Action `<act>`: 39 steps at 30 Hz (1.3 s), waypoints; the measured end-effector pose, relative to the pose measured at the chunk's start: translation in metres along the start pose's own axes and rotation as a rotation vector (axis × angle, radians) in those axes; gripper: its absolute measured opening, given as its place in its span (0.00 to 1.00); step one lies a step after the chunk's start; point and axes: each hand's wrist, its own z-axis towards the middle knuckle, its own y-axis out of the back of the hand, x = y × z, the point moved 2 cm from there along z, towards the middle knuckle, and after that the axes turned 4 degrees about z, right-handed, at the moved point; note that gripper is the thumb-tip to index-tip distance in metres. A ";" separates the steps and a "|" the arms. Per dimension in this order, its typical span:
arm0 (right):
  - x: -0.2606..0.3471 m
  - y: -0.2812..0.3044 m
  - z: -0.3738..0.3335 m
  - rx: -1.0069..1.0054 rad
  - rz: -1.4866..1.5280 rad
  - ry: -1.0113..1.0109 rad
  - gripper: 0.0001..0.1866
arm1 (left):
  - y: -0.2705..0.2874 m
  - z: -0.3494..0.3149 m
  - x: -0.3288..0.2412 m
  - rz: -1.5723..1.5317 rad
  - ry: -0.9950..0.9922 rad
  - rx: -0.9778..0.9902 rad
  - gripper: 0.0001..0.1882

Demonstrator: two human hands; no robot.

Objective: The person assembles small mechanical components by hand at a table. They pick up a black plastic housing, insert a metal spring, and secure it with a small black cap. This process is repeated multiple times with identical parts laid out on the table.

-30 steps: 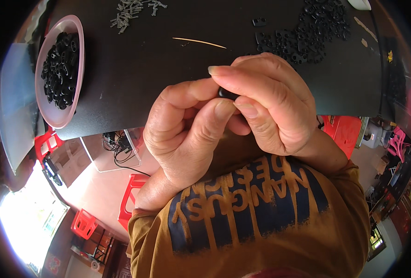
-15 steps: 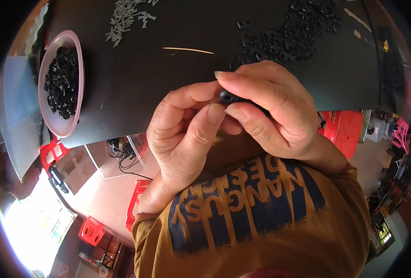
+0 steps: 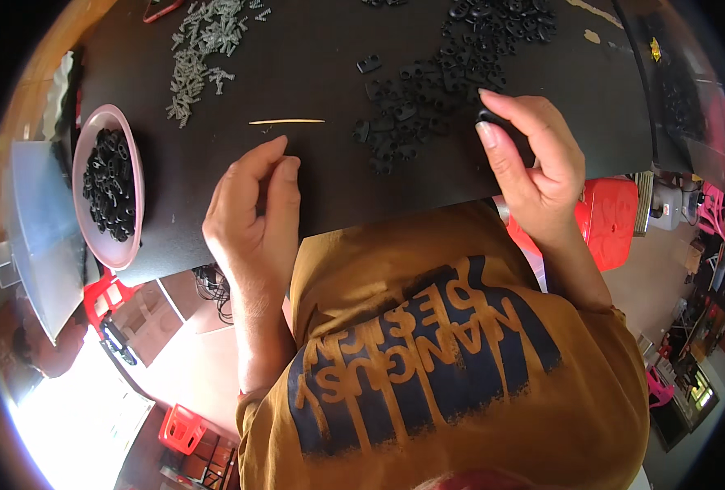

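My right hand (image 3: 534,159) pinches a small black plastic piece (image 3: 486,114) between thumb and forefinger, at the right edge of a heap of black two-holed cord-lock pieces (image 3: 411,106). Most of the held piece is hidden by the fingertips. Over the table's near edge, my left hand (image 3: 252,208) is curled, with thumb and forefinger tips close together. Whatever it may hold does not show. A thin pointed wooden stick (image 3: 287,122) lies just beyond its fingertips. Farther back is a pile of small grey coil springs (image 3: 207,49).
A pink oval bowl (image 3: 138,196) full of black plastic pieces stands at the left of the black table (image 3: 330,171). One two-holed piece (image 3: 369,64) lies apart from the heap. Red stools (image 3: 609,224) and a translucent panel (image 3: 44,237) flank the table.
My hands, together around a black piece before, have separated. The right has moved right to the heap, the left leftward and lower. The view has shifted, showing more springs and heap.
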 end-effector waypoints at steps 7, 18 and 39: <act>0.002 0.003 0.005 -0.013 0.034 -0.008 0.15 | -0.004 0.017 -0.006 0.100 -0.012 0.093 0.09; -0.006 0.002 -0.001 -0.052 0.144 0.118 0.18 | -0.008 0.021 -0.002 0.023 -0.002 0.030 0.08; -0.008 0.006 0.000 -0.004 0.245 0.107 0.19 | -0.007 0.021 -0.003 -0.123 0.130 -0.054 0.07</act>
